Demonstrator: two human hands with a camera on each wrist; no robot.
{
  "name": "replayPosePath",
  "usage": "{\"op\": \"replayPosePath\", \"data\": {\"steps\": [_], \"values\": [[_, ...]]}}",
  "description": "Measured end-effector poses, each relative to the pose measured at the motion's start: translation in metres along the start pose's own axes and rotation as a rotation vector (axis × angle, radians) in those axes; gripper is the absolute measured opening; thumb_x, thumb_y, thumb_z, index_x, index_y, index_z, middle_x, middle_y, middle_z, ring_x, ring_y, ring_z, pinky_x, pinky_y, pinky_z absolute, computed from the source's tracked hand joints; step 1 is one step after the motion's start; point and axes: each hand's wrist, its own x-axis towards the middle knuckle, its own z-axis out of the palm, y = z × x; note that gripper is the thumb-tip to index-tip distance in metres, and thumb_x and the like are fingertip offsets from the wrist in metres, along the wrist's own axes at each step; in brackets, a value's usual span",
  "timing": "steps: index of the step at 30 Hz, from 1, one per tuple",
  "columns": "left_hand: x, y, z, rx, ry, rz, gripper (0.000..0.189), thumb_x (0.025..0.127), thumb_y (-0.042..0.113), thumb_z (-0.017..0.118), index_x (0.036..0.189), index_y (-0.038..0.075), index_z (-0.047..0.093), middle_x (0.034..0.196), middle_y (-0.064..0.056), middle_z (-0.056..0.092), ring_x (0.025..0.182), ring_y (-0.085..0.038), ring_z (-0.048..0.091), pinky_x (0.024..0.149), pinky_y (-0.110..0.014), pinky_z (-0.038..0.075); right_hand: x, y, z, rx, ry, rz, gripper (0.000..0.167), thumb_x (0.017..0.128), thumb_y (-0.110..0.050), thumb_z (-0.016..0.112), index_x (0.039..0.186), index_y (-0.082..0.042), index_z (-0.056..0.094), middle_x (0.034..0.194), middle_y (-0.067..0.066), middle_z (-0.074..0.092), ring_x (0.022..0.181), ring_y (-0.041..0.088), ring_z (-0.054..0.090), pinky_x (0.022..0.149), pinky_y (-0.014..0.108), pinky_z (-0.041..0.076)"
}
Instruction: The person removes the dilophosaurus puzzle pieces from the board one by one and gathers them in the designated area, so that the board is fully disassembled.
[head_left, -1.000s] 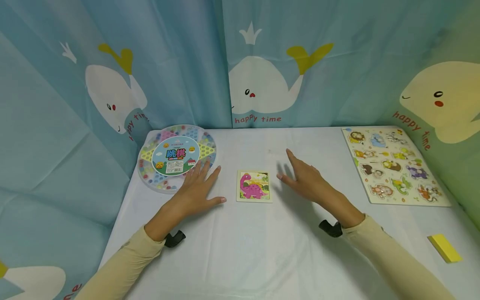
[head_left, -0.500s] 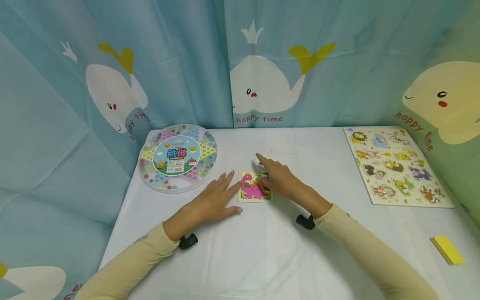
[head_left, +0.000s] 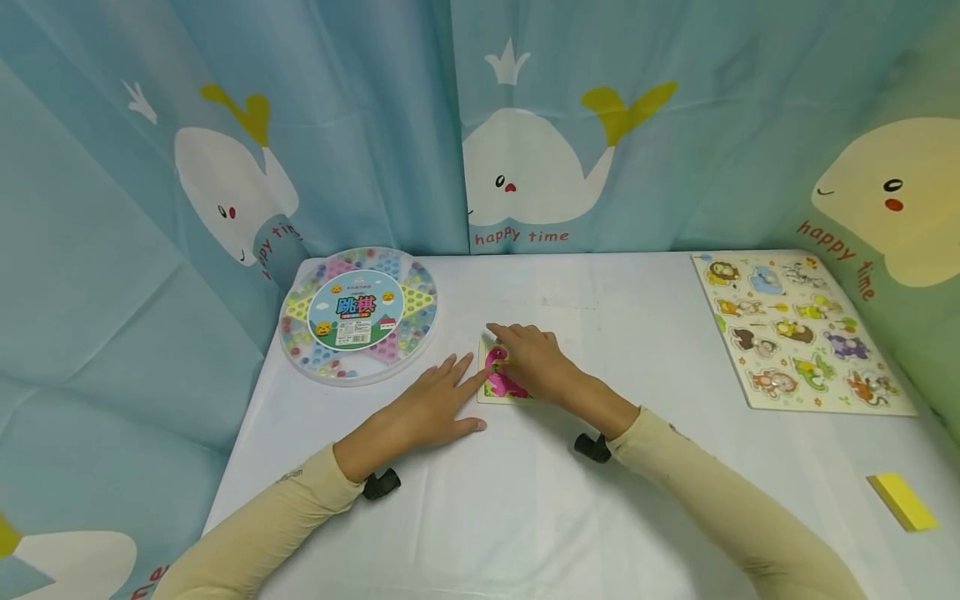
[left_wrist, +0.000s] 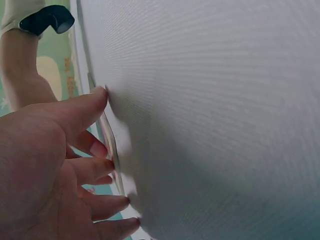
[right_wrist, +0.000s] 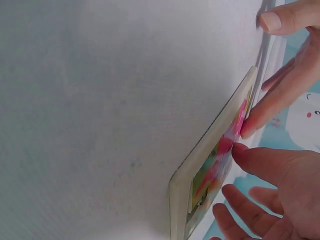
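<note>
A small square jigsaw puzzle with a pink dinosaur picture in a pale frame lies flat on the white table. My left hand is at its left side, fingers spread, the index fingertip at the dinosaur picture. Over the puzzle's right part is my right hand, hiding much of it. In the right wrist view, the right thumb meets the picture of the puzzle, close to the left index finger, while the other right fingers are loosely bent above it.
A round Chinese checkers set with coloured marbles is at the back left. An animal peg puzzle board lies at the back right, and a yellow block near the right edge. A whale-print curtain hangs behind the table.
My left hand has moved right, from beside the checkers set to the puzzle. My right hand has come left over the puzzle, its thumb now on the picture.
</note>
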Motion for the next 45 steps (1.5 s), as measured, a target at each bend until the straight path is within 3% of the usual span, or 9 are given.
{"op": "replayPosePath", "data": {"steps": [13,22,37,45], "values": [[-0.001,0.002,-0.001,0.014,-0.009,0.003,0.081,0.104,0.053,0.062,0.168,0.016,0.03,0.175,-0.019,0.019,0.161,-0.043,0.019,0.127,-0.058,0.028,-0.008,-0.003,0.001,-0.04,0.066,-0.045,0.065,0.098,-0.016,0.077,0.157,-0.009,0.051,0.141,0.013,0.069,0.131,0.033,0.062,0.109,0.066,0.04],[-0.001,0.001,0.0,0.026,0.0,0.006,0.08,0.104,0.052,0.063,0.168,0.015,0.031,0.175,-0.019,0.02,0.16,-0.044,0.02,0.126,-0.057,0.03,-0.008,-0.006,0.003,-0.101,0.076,-0.069,0.064,0.096,-0.015,0.08,0.154,-0.008,0.053,0.139,0.014,0.07,0.13,0.036,0.062,0.104,0.062,0.047],[0.001,0.002,0.002,0.039,-0.021,-0.016,0.079,0.104,0.054,0.061,0.168,0.017,0.032,0.176,-0.016,0.019,0.162,-0.041,0.018,0.126,-0.057,0.029,0.008,-0.008,-0.008,-0.089,-0.121,0.013,0.061,0.101,-0.023,0.073,0.156,-0.011,0.049,0.15,0.013,0.055,0.139,0.038,0.047,0.106,0.062,0.041],[0.001,0.001,0.002,0.052,-0.015,-0.012,0.08,0.104,0.056,0.06,0.168,0.018,0.03,0.176,-0.015,0.018,0.162,-0.04,0.018,0.126,-0.057,0.029,0.009,-0.007,-0.011,-0.063,-0.133,0.002,0.052,0.101,-0.023,0.073,0.15,-0.013,0.057,0.147,0.012,0.055,0.135,0.035,0.048,0.104,0.059,0.041]]}}
